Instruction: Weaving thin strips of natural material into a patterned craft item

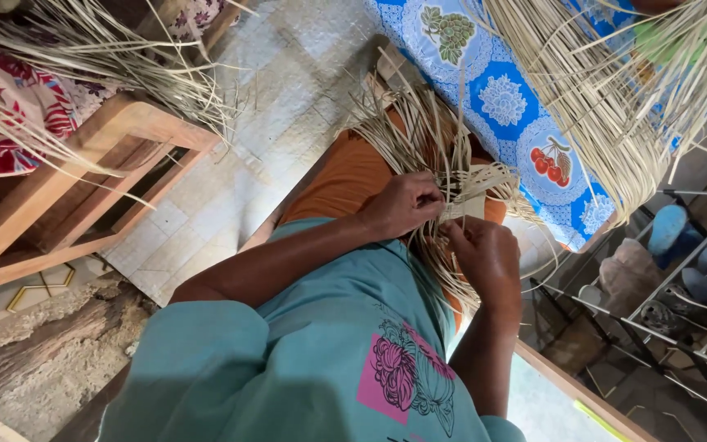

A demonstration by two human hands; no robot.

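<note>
A half-woven mat of pale straw strips lies on my lap over orange trousers, its loose ends fanning out toward the floor. My left hand pinches several strips at the woven edge. Close beside it, my right hand is closed on other strips of the same piece. More loose strips trail down between my hands. I wear a teal shirt with a pink print.
A table with a blue flower-and-fruit patterned cloth stands ahead, a thick bundle of straw strips draped over it. At left are a wooden bench frame and more strips. A metal shoe rack stands right, on pale floor tiles.
</note>
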